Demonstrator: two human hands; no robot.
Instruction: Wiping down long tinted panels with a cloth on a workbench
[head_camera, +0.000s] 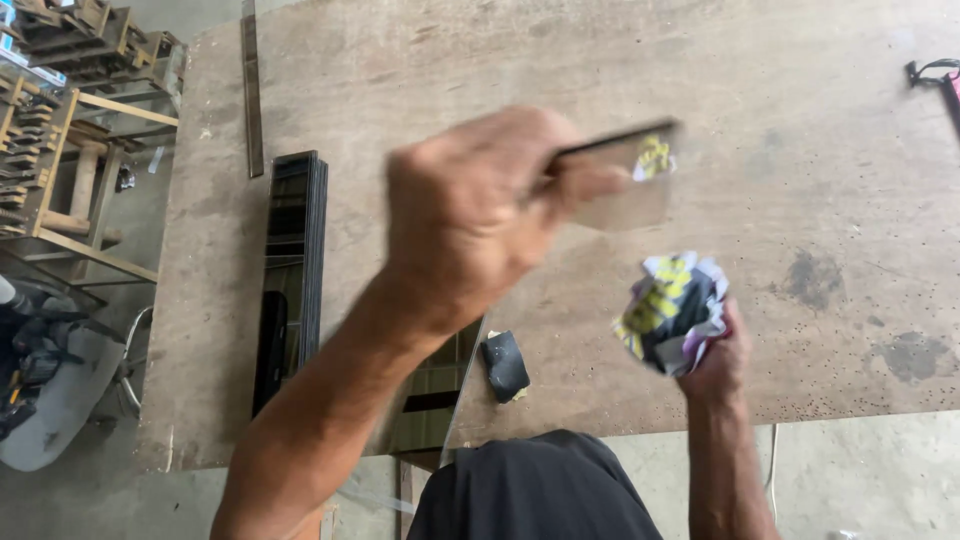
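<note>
Head: crumpled yellow-black wrapper (670, 312), right hand (715, 355).

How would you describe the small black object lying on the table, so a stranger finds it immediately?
Start at the big brown worktable and follow its near edge, between the left hand and right hand. There lies a small black block, flat on the wood. Unlike the tall stack of dark glass strips, it is short, alone and matte.

Your left hand (470, 215) grips small rectangular mirror pane (625, 180), blurred, over worn brown wooden table (560, 60). At 4 o'clock from it, your right hand (715, 355) clutches crumpled yellow-black-white paper wad (670, 310). Stack of dark glass strips (295, 260) at 9 o'clock.
</note>
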